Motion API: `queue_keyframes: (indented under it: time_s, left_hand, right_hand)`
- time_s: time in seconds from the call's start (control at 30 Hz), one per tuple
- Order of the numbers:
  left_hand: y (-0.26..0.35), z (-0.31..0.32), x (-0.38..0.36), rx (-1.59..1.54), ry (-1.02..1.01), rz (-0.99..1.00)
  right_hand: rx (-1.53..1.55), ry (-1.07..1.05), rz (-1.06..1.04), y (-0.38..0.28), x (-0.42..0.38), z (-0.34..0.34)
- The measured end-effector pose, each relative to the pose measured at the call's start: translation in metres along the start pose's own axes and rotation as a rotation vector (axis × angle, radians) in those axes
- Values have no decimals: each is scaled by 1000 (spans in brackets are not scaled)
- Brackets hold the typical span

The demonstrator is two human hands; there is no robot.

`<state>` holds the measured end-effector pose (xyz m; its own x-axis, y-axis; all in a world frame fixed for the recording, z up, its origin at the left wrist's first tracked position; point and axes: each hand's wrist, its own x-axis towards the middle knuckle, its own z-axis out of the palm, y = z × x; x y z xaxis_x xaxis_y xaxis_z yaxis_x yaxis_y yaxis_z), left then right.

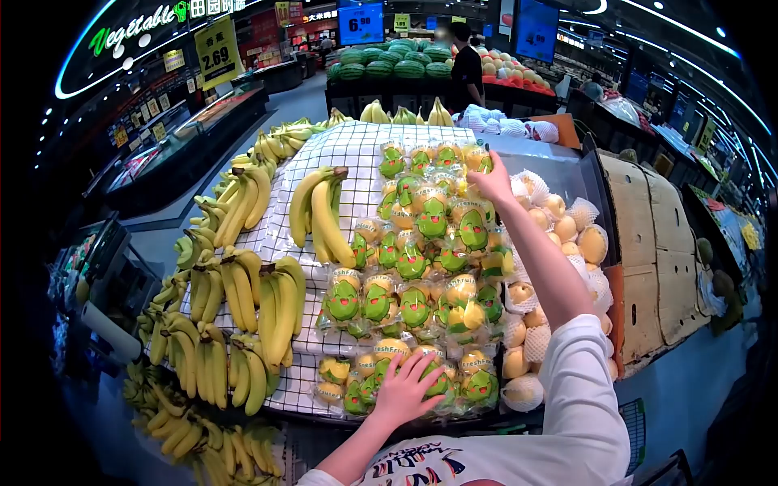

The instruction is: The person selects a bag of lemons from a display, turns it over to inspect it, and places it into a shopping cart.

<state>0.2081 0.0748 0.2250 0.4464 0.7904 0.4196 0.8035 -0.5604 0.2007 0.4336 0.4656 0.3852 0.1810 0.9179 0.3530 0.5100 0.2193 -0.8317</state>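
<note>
Clear plastic bags of yellow fruit (413,259), printed with a green cartoon character and "FreshFruit", lie in rows on a white checked cloth (356,150). My left hand (403,390) rests on the front row with its fingers spread, touching the bags and holding none. At the far right corner of the rows, my right hand (493,180) reaches out with its fingers closed around a fruit bag (478,159). Part of that bag is hidden by the fingers.
Banana bunches (279,312) line the left side of the stand. Round fruit in foam nets (523,393) sits on the right, beside a cardboard-covered stand (648,243). Behind are watermelons (405,69) and a person in dark clothes (468,69).
</note>
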Motion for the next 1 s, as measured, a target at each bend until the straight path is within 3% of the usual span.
queue_keyframes:
  time_s: [0.2, 0.43, 0.63, 0.73, 0.87, 1.0]
  left_hand:
    - [0, 0, 0, 0, -11, -8]
    - [0, -1, 0, -7, 2, 0]
    - [2, -1, 0, 7, 5, 7]
    - [3, -1, 0, 17, 8, 9]
    - [4, 0, 2, 12, 0, 7]
    - [7, -2, 4, 16, -15, -5]
  right_hand:
    - [-285, 36, -82, -9, 1, 34]
    - [-647, -24, 27, -15, -12, 48]
    - [-486, -60, 9, -5, -11, 30]
    - [-349, 82, -135, 0, -22, 23]
    - [-55, 277, -526, -10, -64, 2]
    - [12, 161, -752, -32, -135, -19]
